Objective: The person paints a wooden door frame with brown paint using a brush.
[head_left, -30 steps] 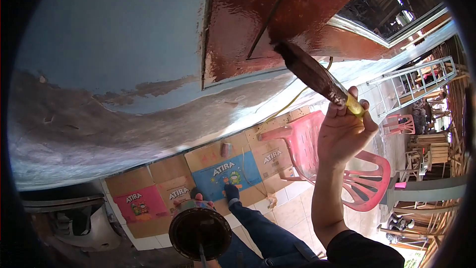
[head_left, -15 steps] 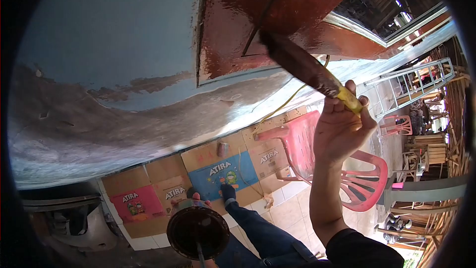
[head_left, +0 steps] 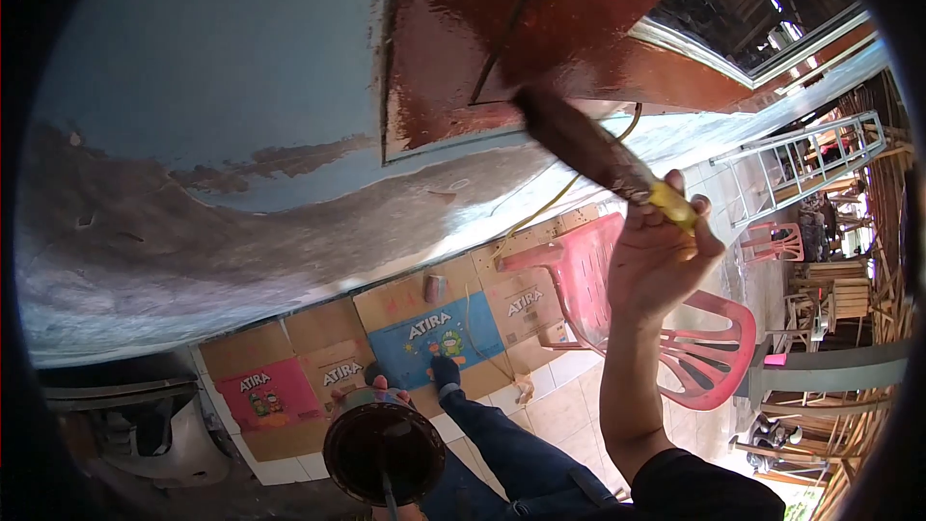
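My right hand [head_left: 656, 260] grips the yellow handle of a paintbrush [head_left: 593, 150]. The brush's bristles are coated dark brown, and their tip is at the lower edge of a glossy red-brown painted wooden frame [head_left: 540, 29]. Low in the view, my left hand [head_left: 381, 389] holds an open paint can [head_left: 381, 453] with dark paint inside; only some fingers show past its far rim. A thin stick [head_left: 388, 492] stands in the can.
Flattened cardboard [head_left: 434, 338] covers the tiled floor beside a worn blue-grey wall [head_left: 222, 68]. A small can [head_left: 434, 287] stands on it. A pink plastic chair [head_left: 579, 280], a ladder [head_left: 810, 169] and a yellow cable [head_left: 550, 207] are to the right.
My right hand has moved slightly left and down, bringing the brush tip lower along the red-brown frame. My left hand and the paint can have hardly moved.
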`<state>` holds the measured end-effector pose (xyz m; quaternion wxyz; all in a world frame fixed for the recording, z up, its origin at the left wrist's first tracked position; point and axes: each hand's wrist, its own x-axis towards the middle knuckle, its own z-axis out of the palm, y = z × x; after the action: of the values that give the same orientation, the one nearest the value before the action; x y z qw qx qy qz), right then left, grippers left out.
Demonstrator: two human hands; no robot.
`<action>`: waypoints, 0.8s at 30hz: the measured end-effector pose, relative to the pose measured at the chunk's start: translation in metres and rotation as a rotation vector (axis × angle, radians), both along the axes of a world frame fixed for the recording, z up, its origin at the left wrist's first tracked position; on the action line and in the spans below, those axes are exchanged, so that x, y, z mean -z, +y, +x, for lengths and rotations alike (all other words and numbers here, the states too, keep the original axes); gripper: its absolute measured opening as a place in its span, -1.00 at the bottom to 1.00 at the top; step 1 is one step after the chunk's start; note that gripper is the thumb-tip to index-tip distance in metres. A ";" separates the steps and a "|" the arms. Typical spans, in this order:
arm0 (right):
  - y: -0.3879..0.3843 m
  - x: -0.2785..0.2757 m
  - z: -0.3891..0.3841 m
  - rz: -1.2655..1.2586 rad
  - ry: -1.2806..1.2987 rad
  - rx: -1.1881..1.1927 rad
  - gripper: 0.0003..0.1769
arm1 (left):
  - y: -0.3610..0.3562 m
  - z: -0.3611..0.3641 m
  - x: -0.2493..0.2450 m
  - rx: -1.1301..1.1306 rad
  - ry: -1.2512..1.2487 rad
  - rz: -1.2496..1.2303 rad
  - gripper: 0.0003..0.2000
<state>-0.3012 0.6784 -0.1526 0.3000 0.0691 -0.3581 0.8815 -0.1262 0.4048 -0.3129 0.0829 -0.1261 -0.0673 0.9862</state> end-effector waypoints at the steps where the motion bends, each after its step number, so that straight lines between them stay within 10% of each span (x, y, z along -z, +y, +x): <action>1: -0.003 0.003 -0.001 0.043 0.013 -0.014 -0.84 | 0.000 0.000 -0.002 0.019 -0.029 0.062 -0.42; 24: 0.033 0.006 0.003 0.027 0.016 0.153 -0.85 | 0.014 -0.009 -0.004 0.061 -0.038 0.028 -0.41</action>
<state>-0.2981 0.7113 -0.1583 0.3685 0.0525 -0.3719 0.8504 -0.1348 0.4190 -0.3090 0.1133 -0.1458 -0.0787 0.9797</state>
